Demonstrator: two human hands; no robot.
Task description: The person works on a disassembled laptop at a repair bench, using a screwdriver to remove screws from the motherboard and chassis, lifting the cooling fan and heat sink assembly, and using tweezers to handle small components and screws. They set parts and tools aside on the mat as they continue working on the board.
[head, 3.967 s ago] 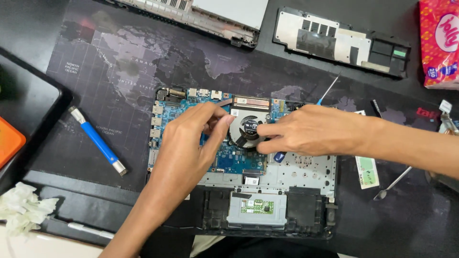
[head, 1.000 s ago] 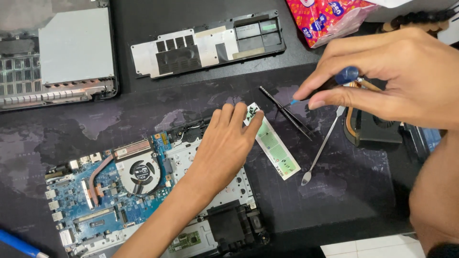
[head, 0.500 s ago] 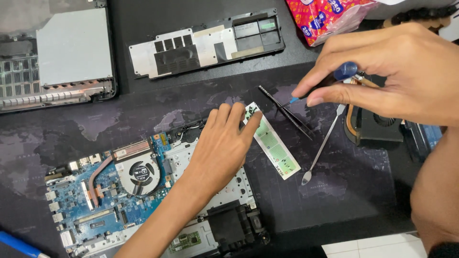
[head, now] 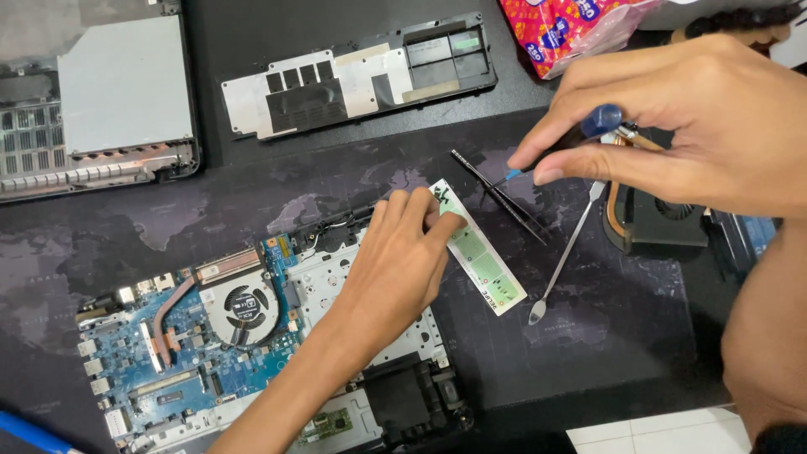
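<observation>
right hand [head: 698,126] was cut off at the frame's right edge, forearm only partly seen; its fingers pinched a blue-handled screwdriver [head: 588,130], tip pointing down-left near the black tweezers [head: 500,195]. most of the handle was hidden under the fingers. left hand [head: 403,252] lay flat, fingers loosely together, holding nothing, fingertips pressing the top end of a white-green strip [head: 481,252] on the dark mat [head: 588,353]. it covered part of the open laptop [head: 252,353], so the board under the palm couldn't be made out. fan [head: 244,304] and copper pipe [head: 172,311] were visible on the blue board. a metal spudger [head: 563,261] lay just right of the strip. removed fan unit [head: 656,220] was partly hidden behind the right hand. grey back cover [head: 361,71], another chassis [head: 92,101] cut off at left, a red packet [head: 580,25] cut off at top.
</observation>
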